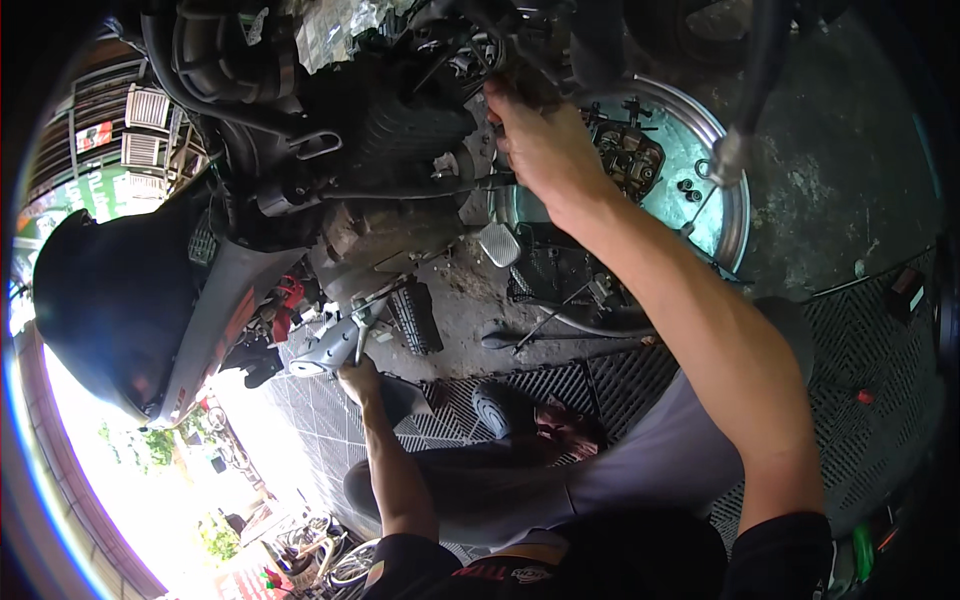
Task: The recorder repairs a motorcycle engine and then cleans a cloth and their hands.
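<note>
Black shirt (640, 550), dark, grimy motorcycle (290, 198), smooth silver-grey metal piece (338, 346)

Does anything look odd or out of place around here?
A small red object lies by itself on the dark patterned mat at right, well apart from the metal part in the round tray. It looks stray; I can't tell what it is.

partly dismantled motorcycle (380, 140), slanting silver part (335, 348)
</note>
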A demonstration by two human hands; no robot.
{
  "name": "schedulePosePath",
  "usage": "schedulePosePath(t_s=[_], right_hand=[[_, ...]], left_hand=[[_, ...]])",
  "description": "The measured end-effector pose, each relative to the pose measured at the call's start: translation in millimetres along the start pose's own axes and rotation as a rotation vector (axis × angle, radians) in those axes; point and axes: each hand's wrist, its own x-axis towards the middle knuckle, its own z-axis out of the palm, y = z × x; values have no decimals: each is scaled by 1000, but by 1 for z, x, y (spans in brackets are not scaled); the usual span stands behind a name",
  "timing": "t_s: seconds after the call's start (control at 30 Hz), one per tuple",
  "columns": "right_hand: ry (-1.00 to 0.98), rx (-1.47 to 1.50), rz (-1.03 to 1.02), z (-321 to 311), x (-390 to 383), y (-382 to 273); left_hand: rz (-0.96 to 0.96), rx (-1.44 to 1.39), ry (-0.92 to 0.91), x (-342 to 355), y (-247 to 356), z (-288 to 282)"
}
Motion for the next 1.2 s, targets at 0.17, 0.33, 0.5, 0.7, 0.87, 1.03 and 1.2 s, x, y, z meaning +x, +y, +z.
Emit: schedulePosePath(t_s=[0.17,0.33,0.5,0.7,0.87,1.03,1.2], right_hand=[[6,-98,19,-11,3,-2],[-26,-113,53,-7,-4,-8],[-9,-144,44,-6,-2,-7],[-18,-112,-15,-20,11,5],[-70,-38,-31,-4,5,1],[-101,-7,-50,-10,7,2],[-86,-35,-83,-3,6,10]], left_hand=[[-63,118,-53,0,18,-46],[50,-13,55,-5,-1,12],[108,-74,44,-3,-7,17],[-49,85,23,-1,13,-22],[7,83,-26,23,-32,-39],[17,-44,-96,9,-8,-13],[55,-180,-34,17,-27,-9]])
